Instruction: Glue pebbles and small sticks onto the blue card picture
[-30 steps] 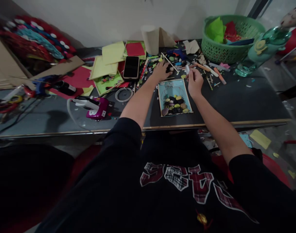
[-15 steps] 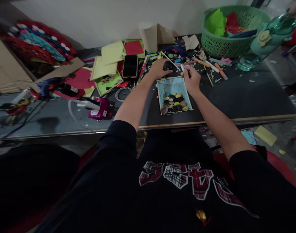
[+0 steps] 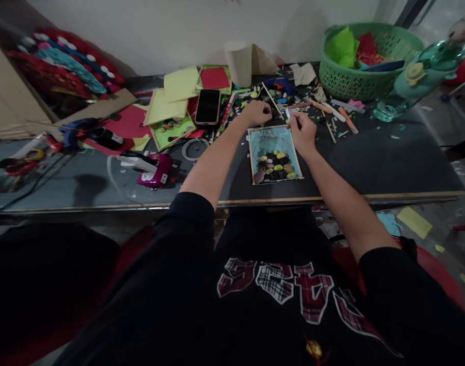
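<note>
A small light-blue framed picture lies on the dark table in front of me, with several black, yellow and pink pebbles set in its lower half. My left hand rests just beyond its top left corner, fingers curled in a pinch on something I cannot make out. My right hand hovers at the frame's top right corner, pinching a small white stick-like tool.
Beyond the frame lie loose pebbles, sticks and markers. A phone, coloured paper sheets and a magenta hole punch sit left. A green basket and teal bottle stand at the right.
My left hand has curled from flat on the scattered pebbles into a pinch. My right hand has drawn closer to the frame's top right corner.
</note>
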`<move>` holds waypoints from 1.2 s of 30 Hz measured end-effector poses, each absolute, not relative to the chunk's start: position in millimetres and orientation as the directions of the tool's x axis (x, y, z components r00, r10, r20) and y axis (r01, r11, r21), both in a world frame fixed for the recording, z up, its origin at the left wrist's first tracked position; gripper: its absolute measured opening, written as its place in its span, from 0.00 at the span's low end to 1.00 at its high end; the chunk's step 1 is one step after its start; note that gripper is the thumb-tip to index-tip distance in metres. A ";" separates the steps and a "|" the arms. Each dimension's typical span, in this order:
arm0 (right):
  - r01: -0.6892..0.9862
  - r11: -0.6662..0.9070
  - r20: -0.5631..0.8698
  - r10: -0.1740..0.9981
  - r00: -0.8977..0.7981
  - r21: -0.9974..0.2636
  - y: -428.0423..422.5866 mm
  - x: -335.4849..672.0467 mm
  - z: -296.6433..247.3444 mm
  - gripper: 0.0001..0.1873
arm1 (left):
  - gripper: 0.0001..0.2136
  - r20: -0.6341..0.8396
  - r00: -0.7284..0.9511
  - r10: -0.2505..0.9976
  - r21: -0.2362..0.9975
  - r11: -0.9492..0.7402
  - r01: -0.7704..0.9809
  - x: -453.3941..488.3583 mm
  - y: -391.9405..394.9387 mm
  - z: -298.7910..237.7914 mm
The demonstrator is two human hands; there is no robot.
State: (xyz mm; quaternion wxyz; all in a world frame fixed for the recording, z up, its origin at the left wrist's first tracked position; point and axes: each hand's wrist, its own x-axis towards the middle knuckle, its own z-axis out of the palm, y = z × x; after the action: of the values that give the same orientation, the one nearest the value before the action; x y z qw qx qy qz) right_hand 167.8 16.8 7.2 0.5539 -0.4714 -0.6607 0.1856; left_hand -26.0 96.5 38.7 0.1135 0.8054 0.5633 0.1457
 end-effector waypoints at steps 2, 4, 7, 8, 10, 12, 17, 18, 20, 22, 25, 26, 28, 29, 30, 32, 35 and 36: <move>0.418 0.484 0.556 0.829 0.063 -0.768 15.3 167.7 8.0 0.40 | 0.17 0.168 0.196 0.966 0.388 -0.247 0.888 -24.9 99.2 38.9; 0.407 0.485 0.552 0.832 0.059 -0.774 15.1 168.0 7.2 0.41 | 0.18 0.188 0.086 0.978 0.414 -0.158 0.896 -20.5 104.0 35.2; 0.389 0.477 0.536 0.843 0.052 -0.788 17.4 168.8 3.6 0.42 | 0.21 0.177 0.014 0.984 0.402 -0.086 0.912 -10.6 112.9 25.9; 0.392 0.472 0.530 0.847 0.047 -0.790 18.3 169.2 2.4 0.41 | 0.21 0.184 0.003 0.983 0.396 -0.077 0.915 -7.3 115.6 23.2; 0.403 0.463 0.518 0.855 0.034 -0.790 19.4 170.0 0.9 0.40 | 0.22 0.222 -0.008 0.975 0.395 -0.082 0.915 -1.8 119.3 20.3; 0.408 0.458 0.512 0.859 0.026 -0.790 19.4 170.5 0.9 0.39 | 0.20 0.248 0.005 0.969 0.399 -0.107 0.911 2.2 120.7 21.3; 0.397 0.476 0.524 0.852 0.013 -0.784 17.7 169.5 2.4 0.38 | 0.34 0.192 -0.020 0.981 0.327 -0.045 0.944 9.2 119.8 34.1; 0.396 0.478 0.526 0.850 0.014 -0.784 17.6 169.1 2.4 0.38 | 0.38 0.181 -0.040 0.983 0.306 -0.018 0.952 10.6 120.0 36.2; 0.396 0.476 0.525 0.851 0.019 -0.785 17.8 168.5 2.1 0.38 | 0.45 0.168 -0.062 0.984 0.282 0.012 0.959 13.5 121.3 38.2; 0.396 0.471 0.520 0.854 0.020 -0.788 18.2 168.4 1.7 0.37 | 0.45 0.175 -0.035 0.984 0.287 -0.017 0.958 16.6 124.1 36.9; 0.394 0.475 0.521 0.853 0.012 -0.787 18.8 168.9 0.8 0.37 | 0.27 0.226 0.100 0.969 0.301 -0.167 0.939 21.9 130.7 30.6; 0.394 0.477 0.522 0.853 0.010 -0.786 19.1 169.3 0.4 0.38 | 0.22 0.237 0.144 0.961 0.304 -0.214 0.928 23.7 133.2 28.1; 0.398 0.477 0.520 0.854 0.003 -0.784 19.5 170.1 -0.4 0.38 | 0.20 0.223 0.185 0.957 0.317 -0.251 0.915 27.2 137.9 23.8; 0.401 0.472 0.515 0.857 -0.002 -0.785 19.6 170.5 -0.8 0.38 | 0.21 0.197 0.191 0.962 0.324 -0.247 0.913 28.7 139.8 22.5; 0.404 0.465 0.505 0.863 -0.010 -0.787 19.6 171.0 -1.0 0.38 | 0.22 0.162 0.192 0.968 0.327 -0.236 0.915 29.9 141.3 21.9; 0.416 0.448 0.480 0.877 -0.030 -0.792 19.1 171.7 -1.0 0.37 | 0.22 0.109 0.180 0.978 0.316 -0.206 0.926 31.5 142.5 23.0; 0.430 0.438 0.467 0.883 -0.042 -0.790 17.9 172.1 -0.3 0.37 | 0.21 0.096 0.147 0.984 0.286 -0.169 0.943 32.2 140.9 28.8; 0.432 0.439 0.469 0.882 -0.042 -0.788 17.6 172.1 -0.1 0.37 | 0.21 0.093 0.138 0.986 0.279 -0.159 0.947 32.4 140.0 31.0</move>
State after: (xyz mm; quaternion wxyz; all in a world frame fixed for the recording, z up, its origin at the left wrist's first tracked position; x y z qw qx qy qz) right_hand 172.1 17.6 -0.1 0.4993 -0.4792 -0.6858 0.2253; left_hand 32.4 140.0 31.0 0.0764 0.7504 0.6441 0.1273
